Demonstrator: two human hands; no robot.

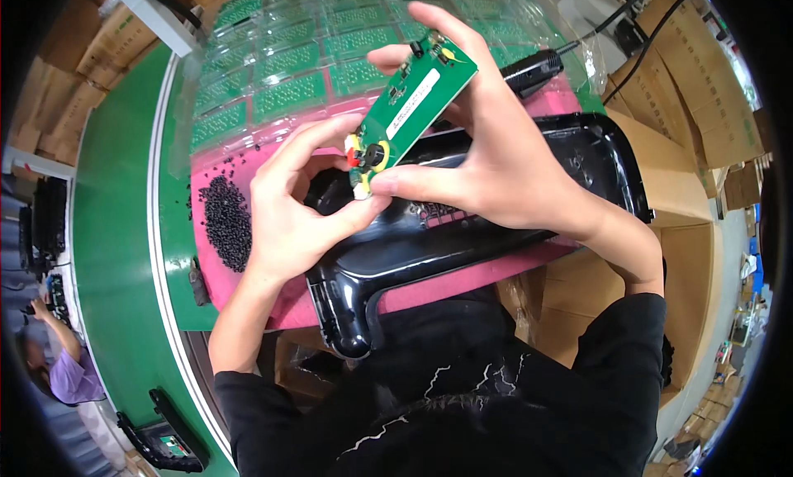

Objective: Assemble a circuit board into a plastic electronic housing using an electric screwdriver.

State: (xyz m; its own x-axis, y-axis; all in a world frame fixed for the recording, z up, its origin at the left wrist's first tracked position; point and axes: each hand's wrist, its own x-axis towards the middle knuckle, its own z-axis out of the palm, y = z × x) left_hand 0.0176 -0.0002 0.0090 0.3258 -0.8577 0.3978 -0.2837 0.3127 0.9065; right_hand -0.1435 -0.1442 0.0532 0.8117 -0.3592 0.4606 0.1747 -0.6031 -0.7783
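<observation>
Between both hands I hold a green circuit board (434,93), tilted above the work surface. It carries a white label strip, and small components with yellow and red parts crowd its lower end. My left hand (301,192) pinches that lower end between thumb and fingers. With its thumb at the same end and its fingers behind and above the board, my right hand (504,138) grips the long side. Under my hands lies a glossy black plastic housing (413,262) on a pink mat (438,294). Part of the housing is hidden by my hands and forearm.
A pile of small black screws (227,225) sits on the mat's left. Clear trays of green boards (285,72) cover the far side. A black handheld tool (533,71) lies far right. An open cardboard box (686,287) stands at right. Another person (70,365) is far left.
</observation>
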